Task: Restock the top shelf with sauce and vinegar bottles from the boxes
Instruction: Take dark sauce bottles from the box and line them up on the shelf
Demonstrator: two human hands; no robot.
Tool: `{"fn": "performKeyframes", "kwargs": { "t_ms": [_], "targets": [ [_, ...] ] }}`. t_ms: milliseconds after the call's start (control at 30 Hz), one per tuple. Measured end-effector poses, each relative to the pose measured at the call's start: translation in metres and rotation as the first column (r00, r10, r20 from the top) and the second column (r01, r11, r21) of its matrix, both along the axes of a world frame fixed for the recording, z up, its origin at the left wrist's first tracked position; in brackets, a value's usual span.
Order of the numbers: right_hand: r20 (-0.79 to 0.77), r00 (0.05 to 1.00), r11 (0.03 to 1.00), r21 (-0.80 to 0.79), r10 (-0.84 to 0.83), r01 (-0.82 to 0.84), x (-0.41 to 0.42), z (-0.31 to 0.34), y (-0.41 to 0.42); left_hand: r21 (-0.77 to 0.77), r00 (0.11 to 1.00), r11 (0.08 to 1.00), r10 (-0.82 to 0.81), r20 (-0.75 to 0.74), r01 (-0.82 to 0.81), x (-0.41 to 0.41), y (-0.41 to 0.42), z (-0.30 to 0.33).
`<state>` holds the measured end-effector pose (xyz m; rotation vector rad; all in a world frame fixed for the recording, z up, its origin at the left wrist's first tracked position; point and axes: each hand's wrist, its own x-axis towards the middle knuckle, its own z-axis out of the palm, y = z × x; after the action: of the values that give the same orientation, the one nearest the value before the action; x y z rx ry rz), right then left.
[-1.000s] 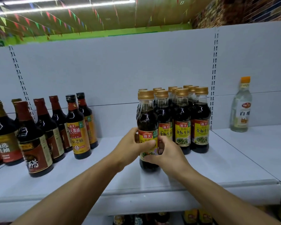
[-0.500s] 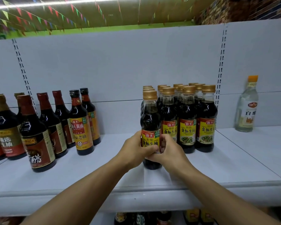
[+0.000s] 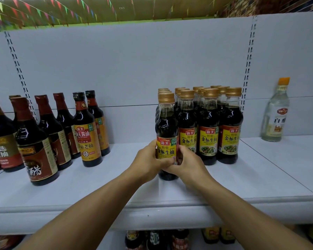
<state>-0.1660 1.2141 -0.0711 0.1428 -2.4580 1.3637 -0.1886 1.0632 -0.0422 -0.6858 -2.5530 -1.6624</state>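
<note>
Head view: both hands (image 3: 170, 162) grip soy bottle (image 3: 167, 134) near shelf edge (image 3: 152, 204).

Held soy sauce bottle (image 3: 166, 136) label reads 海天 金标生抽; clear bottle (image 3: 276, 112) 白醋

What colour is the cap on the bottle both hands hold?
Gold cap, head view.

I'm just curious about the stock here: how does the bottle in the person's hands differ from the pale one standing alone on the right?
The held soy sauce bottle is dark with a gold cap; the white vinegar bottle is clear with an orange cap. The first stands beside a cluster, gripped by the left hand and right hand; the second stands alone, untouched. Both are upright.
</note>
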Motion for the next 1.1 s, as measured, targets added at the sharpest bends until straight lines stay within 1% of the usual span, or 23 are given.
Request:
{"fn": "performKeyframes", "kwargs": {
  "t_ms": [133, 267, 467, 633, 733, 933, 1100],
  "targets": [
    [0.041, 0.998, 0.999, 0.003, 0.039, -0.039, -0.003, -0.007, 0.004, -0.034, 0.999, 0.999, -0.027, 0.025, 0.028, 0.002, -0.004, -0.007],
    [0.031, 0.998, 0.999, -0.002, 0.049, -0.049, -0.004, -0.008, 0.006, -0.024, 0.999, 0.999, -0.031, 0.043, 0.032, 0.006, -0.003, -0.010],
    [0.044, 0.992, 0.993, -0.027, 0.117, -0.116, 0.003, -0.007, 0.006, -0.069, 0.999, 0.996, 0.051, 0.020, -0.049, 0.008, 0.001, -0.010],
    [0.081, 0.989, 0.992, -0.004, 0.123, -0.123, 0.004, -0.003, 0.007, -0.086, 0.997, 0.994, 0.075, 0.024, -0.072, 0.014, 0.006, -0.009],
    [0.117, 0.984, 0.989, 0.037, 0.136, -0.141, 0.004, 0.002, 0.008, -0.110, 0.995, 0.990, 0.090, 0.040, -0.085, 0.017, 0.008, -0.006],
    [0.169, 0.982, 0.989, 0.109, 0.081, -0.100, 0.012, 0.008, 0.012, -0.156, 0.992, 0.985, 0.091, 0.089, -0.076, 0.035, 0.006, -0.005],
    [0.166, 0.986, 0.987, 0.158, 0.003, -0.030, 0.030, 0.009, 0.014, -0.214, 0.995, 0.974, 0.090, 0.035, -0.080, 0.061, -0.001, -0.001]
  ]
}}
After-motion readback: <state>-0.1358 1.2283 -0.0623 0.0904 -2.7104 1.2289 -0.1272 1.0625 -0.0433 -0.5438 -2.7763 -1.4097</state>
